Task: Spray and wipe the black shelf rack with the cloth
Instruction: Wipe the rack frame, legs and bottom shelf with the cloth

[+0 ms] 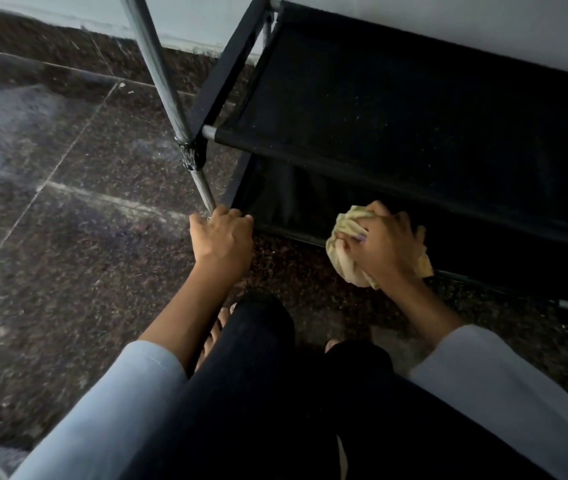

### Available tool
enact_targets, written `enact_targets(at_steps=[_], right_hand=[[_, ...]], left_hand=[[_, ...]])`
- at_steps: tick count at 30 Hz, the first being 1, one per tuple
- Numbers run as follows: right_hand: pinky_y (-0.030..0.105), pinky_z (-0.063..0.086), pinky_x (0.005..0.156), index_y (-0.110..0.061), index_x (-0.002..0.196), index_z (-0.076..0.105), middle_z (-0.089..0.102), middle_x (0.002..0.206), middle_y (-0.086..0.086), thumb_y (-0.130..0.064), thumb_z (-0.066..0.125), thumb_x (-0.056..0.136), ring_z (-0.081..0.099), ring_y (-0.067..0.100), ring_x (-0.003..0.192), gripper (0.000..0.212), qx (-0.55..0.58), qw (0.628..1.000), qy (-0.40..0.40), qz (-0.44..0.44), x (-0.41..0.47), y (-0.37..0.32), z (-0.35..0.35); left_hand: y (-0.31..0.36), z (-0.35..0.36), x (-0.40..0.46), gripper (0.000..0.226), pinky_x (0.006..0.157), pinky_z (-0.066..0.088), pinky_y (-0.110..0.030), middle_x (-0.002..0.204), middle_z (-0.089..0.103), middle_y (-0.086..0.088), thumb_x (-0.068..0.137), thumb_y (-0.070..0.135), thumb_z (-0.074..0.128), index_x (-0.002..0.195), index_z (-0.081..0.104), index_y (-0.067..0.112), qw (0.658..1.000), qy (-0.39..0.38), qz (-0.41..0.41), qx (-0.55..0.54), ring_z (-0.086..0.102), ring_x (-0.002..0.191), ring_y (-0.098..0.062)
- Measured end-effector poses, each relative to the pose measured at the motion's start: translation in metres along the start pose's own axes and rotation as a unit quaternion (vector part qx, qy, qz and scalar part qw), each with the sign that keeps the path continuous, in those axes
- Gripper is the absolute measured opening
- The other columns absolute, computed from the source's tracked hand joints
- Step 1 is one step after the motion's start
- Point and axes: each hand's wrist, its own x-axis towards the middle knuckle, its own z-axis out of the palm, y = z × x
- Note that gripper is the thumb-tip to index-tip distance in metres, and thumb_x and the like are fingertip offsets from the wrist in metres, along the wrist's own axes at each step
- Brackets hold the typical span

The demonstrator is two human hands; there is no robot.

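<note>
Hands work low at the foot of a black shelf rack [397, 109] that stands on a dark speckled stone floor [68, 237] against a pale wall [449, 26]. The left hand [222, 233] has its fingers curled round the bottom of the rack's front metal pole [158, 74], right where the pole meets the floor. The right hand [384, 240] grips a bunched yellow cloth [343, 247], fingers wrapped over the wad, and presses it against the front edge of the lowest black fabric shelf [275, 199]. The cloth bulges out below the palm and to both sides of the hand. Above it, a wider fabric shelf stretches between silver cross bars, its surface flecked with pale dust specks. The pole leans up and to the left in this view, with a black plastic joint [191, 154] part way up where the upper shelf bar connects. Both forearms come out of light blue sleeves [120, 393]. Dark trousers [265, 393] cover the bent knees between the arms, and bare toes [215, 334] show just beside the left forearm
</note>
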Motion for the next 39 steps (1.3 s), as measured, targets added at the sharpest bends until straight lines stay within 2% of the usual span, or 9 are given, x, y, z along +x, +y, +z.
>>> enact_targets(at_steps=[6, 9, 11, 16, 21, 27, 31, 35, 39], right_hand=[[0.044, 0.037, 0.079, -0.020, 0.094, 0.072, 0.061, 0.107, -0.004, -0.046, 0.068, 0.078, 0.055, 0.034, 0.089, 0.031, -0.030, 0.995, 0.088, -0.022, -0.007, 0.013, 0.009], [0.044, 0.039, 0.077, -0.023, 0.088, 0.074, 0.063, 0.107, -0.005, -0.043, 0.073, 0.072, 0.056, 0.034, 0.086, 0.026, -0.013, 0.991, 0.127, -0.044, -0.013, 0.002, 0.015], [0.041, 0.037, 0.079, -0.030, 0.089, 0.074, 0.061, 0.111, -0.010, -0.048, 0.070, 0.070, 0.055, 0.030, 0.089, 0.026, -0.008, 0.989, 0.113, -0.096, -0.010, -0.026, 0.018], [0.041, 0.035, 0.078, -0.033, 0.090, 0.073, 0.060, 0.115, -0.015, -0.048, 0.069, 0.072, 0.053, 0.024, 0.091, 0.024, -0.045, 0.965, 0.091, -0.242, 0.011, -0.101, 0.024], [0.041, 0.033, 0.076, -0.033, 0.088, 0.074, 0.067, 0.113, -0.008, -0.033, 0.084, 0.061, 0.060, 0.030, 0.084, 0.028, -0.096, 0.921, 0.172, -0.337, 0.001, -0.047, 0.033], [0.042, 0.047, 0.067, -0.036, 0.104, 0.062, 0.068, 0.105, -0.003, -0.031, 0.079, 0.075, 0.060, 0.032, 0.078, 0.034, -0.106, 0.904, 0.243, -0.335, -0.017, 0.055, 0.029], [0.042, 0.045, 0.066, -0.038, 0.120, 0.054, 0.068, 0.103, -0.004, -0.040, 0.061, 0.089, 0.061, 0.031, 0.080, 0.032, -0.105, 0.910, 0.231, -0.327, -0.021, 0.056, 0.023], [0.042, 0.040, 0.070, -0.032, 0.107, 0.071, 0.068, 0.105, -0.009, -0.035, 0.075, 0.082, 0.059, 0.028, 0.087, 0.025, -0.124, 0.916, 0.220, -0.311, -0.019, 0.045, 0.023], [0.039, 0.035, 0.071, -0.025, 0.092, 0.074, 0.069, 0.104, -0.008, -0.026, 0.076, 0.081, 0.063, 0.030, 0.089, 0.011, -0.091, 0.902, 0.253, -0.338, -0.016, 0.019, 0.025]], left_hand=[[-0.004, 0.003, -0.001, 0.042, 0.099, 0.031, -0.041, 0.133, 0.048, 0.004, 0.096, 0.016, 0.037, 0.137, 0.041, 0.023, 0.999, 0.004, 0.031, 0.006, 0.039, 0.126, -0.021], [-0.009, 0.009, -0.004, 0.045, 0.102, 0.030, -0.039, 0.142, 0.042, 0.003, 0.097, 0.016, 0.038, 0.141, 0.036, 0.020, 0.998, 0.017, 0.055, 0.009, 0.033, 0.135, -0.021], [-0.011, 0.011, -0.002, 0.043, 0.101, 0.030, -0.037, 0.142, 0.042, 0.003, 0.098, 0.015, 0.036, 0.140, 0.036, 0.018, 0.997, 0.027, 0.068, 0.010, 0.032, 0.137, -0.019], [-0.012, 0.010, 0.000, 0.039, 0.093, 0.040, -0.039, 0.133, 0.046, 0.005, 0.096, 0.016, 0.042, 0.134, 0.044, 0.024, 0.998, -0.014, 0.053, -0.038, 0.054, 0.117, -0.025], [-0.014, 0.005, -0.004, 0.047, 0.092, 0.042, -0.047, 0.139, 0.038, 0.003, 0.095, 0.010, 0.045, 0.139, 0.039, 0.026, 0.996, -0.040, 0.024, -0.083, 0.051, 0.120, -0.030], [-0.013, 0.007, -0.002, 0.050, 0.091, 0.041, -0.047, 0.140, 0.037, 0.003, 0.095, 0.006, 0.043, 0.141, 0.038, 0.026, 0.998, -0.031, 0.016, -0.056, 0.053, 0.118, -0.031], [-0.012, 0.008, 0.000, 0.045, 0.090, 0.040, -0.045, 0.138, 0.039, 0.002, 0.097, 0.009, 0.041, 0.139, 0.039, 0.024, 0.999, -0.025, 0.018, -0.043, 0.054, 0.116, -0.032], [-0.015, 0.010, 0.000, 0.046, 0.093, 0.037, -0.044, 0.136, 0.041, 0.001, 0.094, 0.010, 0.044, 0.138, 0.040, 0.022, 0.998, -0.023, 0.044, -0.044, 0.055, 0.114, -0.031], [-0.016, 0.011, 0.001, 0.050, 0.094, 0.037, -0.041, 0.137, 0.041, 0.002, 0.092, 0.010, 0.046, 0.140, 0.039, 0.022, 0.997, -0.015, 0.056, -0.047, 0.056, 0.113, -0.030]])
